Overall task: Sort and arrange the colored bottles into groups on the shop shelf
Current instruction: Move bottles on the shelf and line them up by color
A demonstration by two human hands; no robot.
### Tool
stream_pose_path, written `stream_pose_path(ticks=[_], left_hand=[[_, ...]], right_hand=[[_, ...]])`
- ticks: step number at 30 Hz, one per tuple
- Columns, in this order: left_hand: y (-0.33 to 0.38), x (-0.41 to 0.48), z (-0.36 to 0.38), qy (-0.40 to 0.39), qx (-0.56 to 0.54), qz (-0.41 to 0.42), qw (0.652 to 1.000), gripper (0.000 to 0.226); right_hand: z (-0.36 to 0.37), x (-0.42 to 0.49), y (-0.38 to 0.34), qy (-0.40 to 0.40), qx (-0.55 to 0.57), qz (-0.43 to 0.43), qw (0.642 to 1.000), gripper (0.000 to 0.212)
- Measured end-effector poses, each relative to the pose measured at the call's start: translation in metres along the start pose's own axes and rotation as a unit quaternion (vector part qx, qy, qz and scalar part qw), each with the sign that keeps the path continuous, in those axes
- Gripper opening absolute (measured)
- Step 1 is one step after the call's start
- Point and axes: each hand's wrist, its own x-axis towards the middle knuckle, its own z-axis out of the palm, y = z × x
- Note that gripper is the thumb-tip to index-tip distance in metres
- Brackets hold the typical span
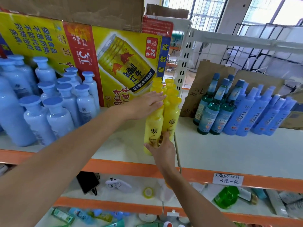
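Head view: The yellow bottles (170,112) stand clustered at the right end of the left shelf (127,166) bay, in front of the Red Bull carton (114,63). The left hand (147,104) lies flat, fingers straight, against the bottle shoulders. The right hand (162,148) presses spread fingers on the front bottles' lower bodies.

Step in hand, as judged: squaring up the yellow group, apart from the light-blue bottles (49,104). Next move calls for even pressure high and low to prevent toppling.

Barred windows (205,13), daylight; white wall (234,12) between.
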Motion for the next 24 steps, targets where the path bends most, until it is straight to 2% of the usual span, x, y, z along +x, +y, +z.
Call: stream_pose_path(ticks=[11,19,24], left_hand=[[-0.0039,0.0007,0.0034,-0.001,-0.013,0.006,1.000,0.048],[0.0003,-0.0026,0.0026,-0.002,-0.004,-0.002,1.000,0.049],[0.0023,-0.0031,0.0002,-0.015,0.004,-0.010,1.000,0.049]], right_hand=[[0.0006,-0.0029,-0.0015,0.008,0.003,0.013,1.000,0.057],[-0.0019,-0.0038,-0.0018,0.000,-0.035,0.012,0.999,0.063],[-0.0037,-0.0042,-0.0009,-0.009,-0.034,0.005,0.999,0.057]])
